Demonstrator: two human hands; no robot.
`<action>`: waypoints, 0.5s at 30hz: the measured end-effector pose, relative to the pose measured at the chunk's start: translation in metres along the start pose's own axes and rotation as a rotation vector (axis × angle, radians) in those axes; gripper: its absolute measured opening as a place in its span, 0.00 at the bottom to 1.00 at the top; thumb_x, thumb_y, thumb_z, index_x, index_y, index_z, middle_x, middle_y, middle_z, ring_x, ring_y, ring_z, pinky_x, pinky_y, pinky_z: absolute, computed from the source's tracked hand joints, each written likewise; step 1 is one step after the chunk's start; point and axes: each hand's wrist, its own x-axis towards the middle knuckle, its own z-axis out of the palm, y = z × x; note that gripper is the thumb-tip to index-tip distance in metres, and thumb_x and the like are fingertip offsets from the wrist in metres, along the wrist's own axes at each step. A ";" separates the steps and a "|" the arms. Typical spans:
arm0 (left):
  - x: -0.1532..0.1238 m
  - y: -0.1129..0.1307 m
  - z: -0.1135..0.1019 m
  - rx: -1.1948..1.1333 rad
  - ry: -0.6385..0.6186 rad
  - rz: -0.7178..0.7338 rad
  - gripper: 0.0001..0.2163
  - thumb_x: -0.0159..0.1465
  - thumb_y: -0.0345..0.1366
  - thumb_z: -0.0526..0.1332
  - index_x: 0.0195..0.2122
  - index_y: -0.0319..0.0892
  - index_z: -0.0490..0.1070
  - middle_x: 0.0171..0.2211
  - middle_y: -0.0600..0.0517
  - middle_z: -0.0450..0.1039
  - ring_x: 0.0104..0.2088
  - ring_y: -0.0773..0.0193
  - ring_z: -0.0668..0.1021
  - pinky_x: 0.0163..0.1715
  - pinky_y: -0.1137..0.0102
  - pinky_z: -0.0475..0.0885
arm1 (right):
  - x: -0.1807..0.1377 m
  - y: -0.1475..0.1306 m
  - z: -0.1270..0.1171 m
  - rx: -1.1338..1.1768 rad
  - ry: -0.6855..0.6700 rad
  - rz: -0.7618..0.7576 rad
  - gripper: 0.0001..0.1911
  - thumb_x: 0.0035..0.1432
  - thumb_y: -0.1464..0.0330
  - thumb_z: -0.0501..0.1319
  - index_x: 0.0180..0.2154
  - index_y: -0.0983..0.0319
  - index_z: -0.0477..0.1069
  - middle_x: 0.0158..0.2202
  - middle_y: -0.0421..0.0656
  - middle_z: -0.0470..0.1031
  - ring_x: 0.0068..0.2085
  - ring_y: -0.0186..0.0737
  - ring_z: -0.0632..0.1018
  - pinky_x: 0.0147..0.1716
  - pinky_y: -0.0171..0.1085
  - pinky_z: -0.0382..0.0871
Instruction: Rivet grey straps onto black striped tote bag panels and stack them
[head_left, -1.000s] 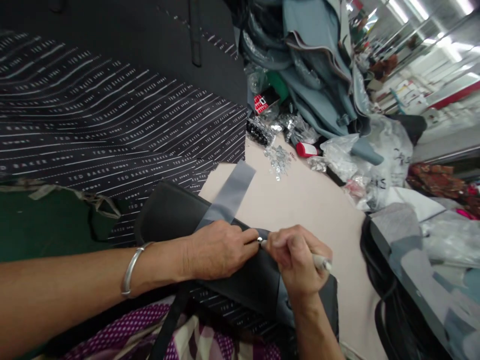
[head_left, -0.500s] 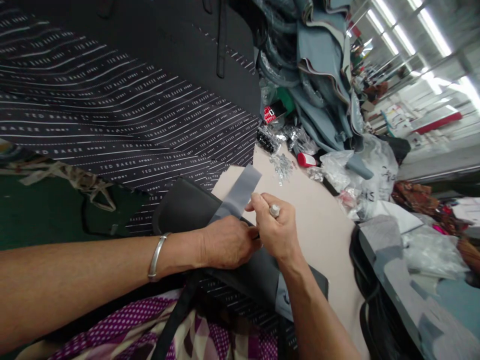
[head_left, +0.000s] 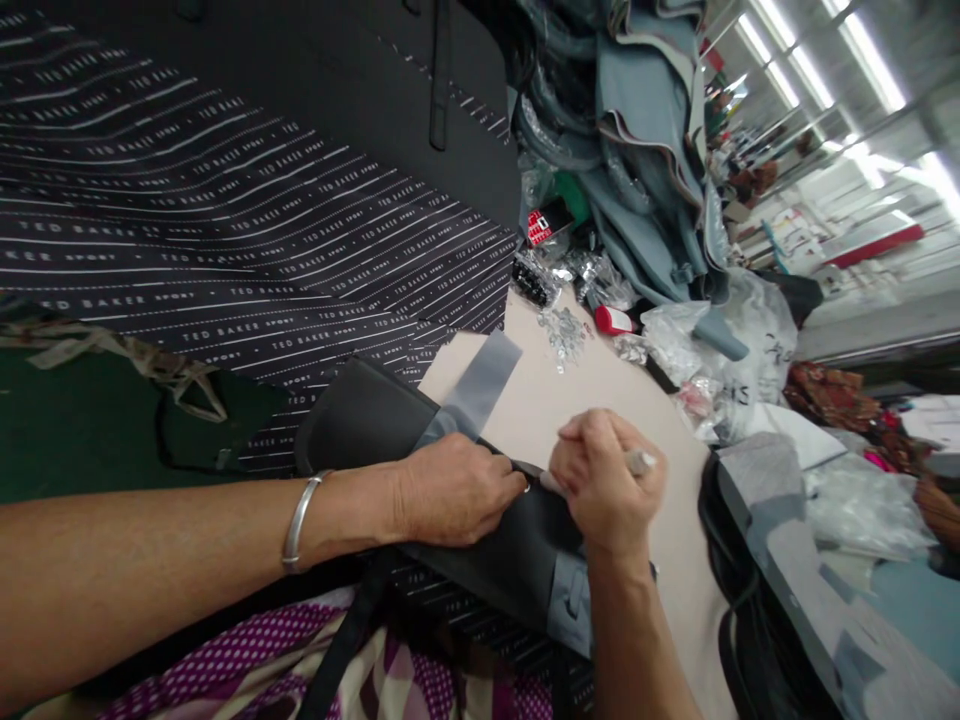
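Head view. My left hand [head_left: 461, 490] is curled, thumb and fingers drawn together at the upper edge of a long, flat, smooth black piece of leather-like material [head_left: 375, 410], which lies in front of me over the edge of a pale beige board [head_left: 637, 400]. A small, shiny, silver-coloured bit [head_left: 527, 488] shows right at those fingertips; its exact shape is too small to tell. My right hand [head_left: 609, 480] is closed like a fist around a slim, off-white, rod-like tool [head_left: 641, 462], one end out past the fist, the other directed at the shiny bit. I cannot tell whether tool and bit touch.

Compared with half a second ago: the right hand then stood against the left, close by the smooth grey translucent strip [head_left: 484, 385]; it is now lower, to the right, with a gap between the hands. The shiny bit, hidden then, is visible. The left hand has kept nearly the same place. A grey slotted tab [head_left: 570, 603] on the black piece shows more fully beside my right forearm.

Unchanged on the board: scattered small clear discs [head_left: 562, 338] and a red container with a white label [head_left: 613, 320].
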 end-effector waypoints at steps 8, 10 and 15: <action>0.000 0.001 -0.001 0.027 0.014 -0.054 0.03 0.62 0.32 0.58 0.36 0.40 0.70 0.31 0.49 0.77 0.27 0.59 0.79 0.22 0.67 0.69 | -0.024 0.018 -0.007 0.128 0.090 0.052 0.16 0.64 0.61 0.60 0.26 0.61 0.70 0.14 0.30 0.53 0.14 0.27 0.56 0.15 0.30 0.53; -0.001 0.000 -0.001 0.023 0.015 -0.065 0.04 0.62 0.32 0.59 0.37 0.40 0.70 0.31 0.50 0.78 0.28 0.59 0.79 0.23 0.68 0.70 | -0.033 0.011 -0.023 -0.136 0.019 0.159 0.18 0.64 0.57 0.59 0.27 0.61 0.70 0.14 0.31 0.56 0.15 0.29 0.58 0.15 0.30 0.53; -0.002 0.000 -0.003 0.033 0.040 -0.015 0.13 0.64 0.31 0.57 0.49 0.44 0.73 0.32 0.52 0.76 0.30 0.60 0.80 0.26 0.70 0.71 | -0.101 -0.019 -0.064 -1.180 -0.255 0.457 0.27 0.60 0.57 0.61 0.57 0.61 0.69 0.28 0.49 0.81 0.29 0.53 0.82 0.28 0.42 0.70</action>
